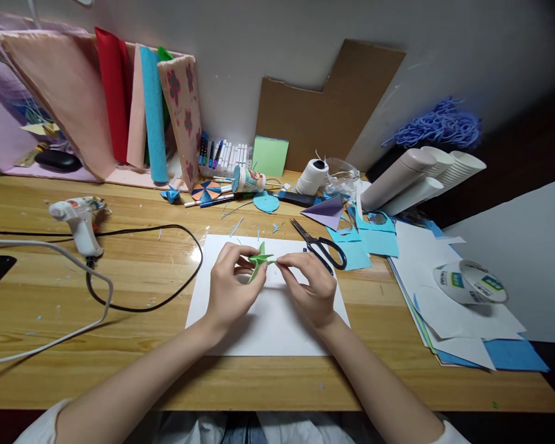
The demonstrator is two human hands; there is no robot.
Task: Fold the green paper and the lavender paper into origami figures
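A small folded green paper piece [259, 259] is held up over a white sheet [277, 327] on the wooden table. My left hand [235, 285] grips its body between thumb and fingers. With thumb and index finger, my right hand [311, 283] pinches the thin tip at the piece's right side. Part of the green paper is hidden behind my left fingers. Black-handled scissors [321, 246] lie just beyond my right hand, at the sheet's upper right edge.
At the left lie a white glue gun [86, 228] and looping cables. Blue paper scraps [377, 237], a purple folded paper [324, 213] and a thread spool [312, 177] sit behind. Stacked paper [453, 314] with a tape roll [469, 283] is at the right.
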